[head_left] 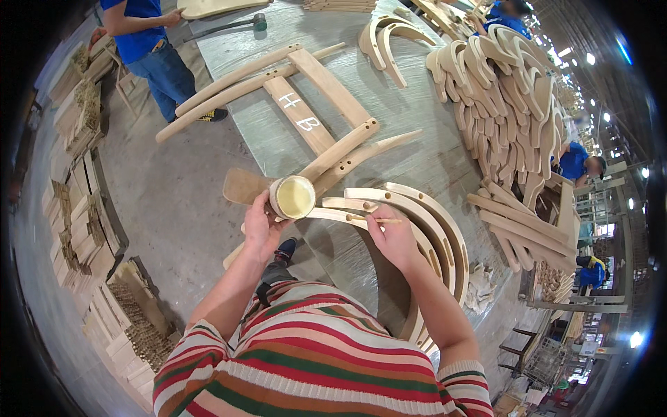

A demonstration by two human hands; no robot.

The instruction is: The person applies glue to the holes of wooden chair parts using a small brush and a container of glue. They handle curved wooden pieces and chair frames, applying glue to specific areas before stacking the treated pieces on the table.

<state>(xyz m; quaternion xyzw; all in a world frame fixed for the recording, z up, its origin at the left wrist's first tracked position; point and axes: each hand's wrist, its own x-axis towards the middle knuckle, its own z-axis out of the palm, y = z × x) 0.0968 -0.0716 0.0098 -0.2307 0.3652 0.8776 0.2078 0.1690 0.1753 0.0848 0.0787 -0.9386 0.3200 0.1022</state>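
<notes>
My left hand (pixel 260 226) is wrapped round a cup (pixel 283 210) of pale yellow liquid (pixel 296 197), held above the table's near edge. In my right hand (pixel 397 244) I pinch a thin wooden stick (pixel 386 221). Its left tip is at a dark hole near the end of a curved wooden piece (pixel 325 214). Beside it lie several more curved wooden pieces (pixel 425 233) with holes in them, nested like arcs under my right forearm. A flat wooden part (pixel 243 186) shows just left of the cup.
Wooden frame parts (pixel 330 87), one with white marks, lie on the sheet-covered table (pixel 431 153). Curved pieces (pixel 497 104) are piled at the right. A mallet (pixel 259 23) lies at the far edge. Another person (pixel 149 55) stands far left, with stacked wood (pixel 73 229) nearer on the floor.
</notes>
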